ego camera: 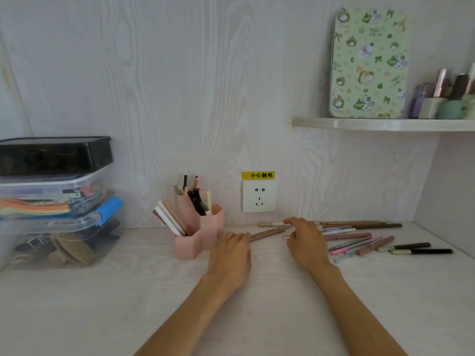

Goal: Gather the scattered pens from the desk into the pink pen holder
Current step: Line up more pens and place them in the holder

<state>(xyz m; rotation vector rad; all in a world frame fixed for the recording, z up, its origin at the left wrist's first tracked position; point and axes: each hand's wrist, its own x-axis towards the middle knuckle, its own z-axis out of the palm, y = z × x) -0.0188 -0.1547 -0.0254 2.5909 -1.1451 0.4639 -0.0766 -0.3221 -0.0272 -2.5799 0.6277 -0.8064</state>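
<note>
At the desk's [102, 304] left edge a stack of clear storage boxes [51, 201] stands against the wall, well apart from the work. Right of it, near the back edge, the pink pen holder [198, 235] already carries several pens upright and slanted in its compartments. The left hand [231, 258] lies just beside the holder's right wall, fingers straight and flat on the desk, its fingertips touching the near end of a brownish pen [267, 233]. The right hand [305, 242] arches over the next pens, fingers bent downward; whether it pinches one I cannot tell. The scattered pens [372, 240] fan out toward the back right corner. Best, I judge, to sweep several parallel, grip them as a bundle, and lower them tip-first into an emptier compartment without tipping the holder.
</note>
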